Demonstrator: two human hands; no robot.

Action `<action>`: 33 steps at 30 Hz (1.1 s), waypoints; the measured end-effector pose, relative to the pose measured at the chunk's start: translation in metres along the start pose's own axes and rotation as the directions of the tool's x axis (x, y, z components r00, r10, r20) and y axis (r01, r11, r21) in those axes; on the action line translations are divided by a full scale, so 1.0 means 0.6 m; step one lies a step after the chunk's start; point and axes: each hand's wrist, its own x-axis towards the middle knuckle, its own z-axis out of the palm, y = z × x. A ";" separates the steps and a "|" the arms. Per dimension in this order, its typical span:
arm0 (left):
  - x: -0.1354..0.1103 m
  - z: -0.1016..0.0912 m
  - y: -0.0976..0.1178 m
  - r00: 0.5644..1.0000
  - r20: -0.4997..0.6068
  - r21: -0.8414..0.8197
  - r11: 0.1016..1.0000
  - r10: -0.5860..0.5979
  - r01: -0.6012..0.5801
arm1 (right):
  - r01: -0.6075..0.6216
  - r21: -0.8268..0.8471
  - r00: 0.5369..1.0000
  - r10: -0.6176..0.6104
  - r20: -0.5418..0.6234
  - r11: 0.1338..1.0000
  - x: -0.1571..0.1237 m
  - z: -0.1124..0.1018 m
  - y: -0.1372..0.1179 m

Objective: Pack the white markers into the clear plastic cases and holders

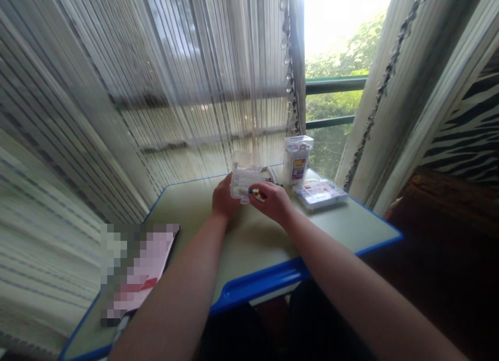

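Observation:
A clear plastic box stands near the far middle of the grey-green table. My left hand grips its left side, fingers wrapped round it. My right hand is closed on a small marker with yellow and red on it, held at the box's lower right corner. More markers lie just behind my right hand.
A clear tub with a coloured label stands at the table's far edge, a flat clear case beside it on the right. A blurred-out flat item lies near left. The table has a blue rim. Striped curtains hang behind.

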 end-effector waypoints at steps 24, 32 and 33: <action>0.006 0.000 -0.010 0.987 -0.107 0.002 0.992 -0.124 0.125 | -0.277 -0.384 0.907 0.372 0.198 0.881 0.003 0.009 0.043; 0.007 0.001 -0.016 0.969 -0.204 -0.016 0.990 -0.137 0.137 | -0.136 -0.421 0.870 0.312 0.382 0.897 -0.001 0.008 0.044; 0.008 0.001 -0.017 0.969 -0.202 -0.018 0.990 -0.140 0.139 | -0.154 -0.425 0.875 0.323 0.361 0.892 0.000 0.006 0.044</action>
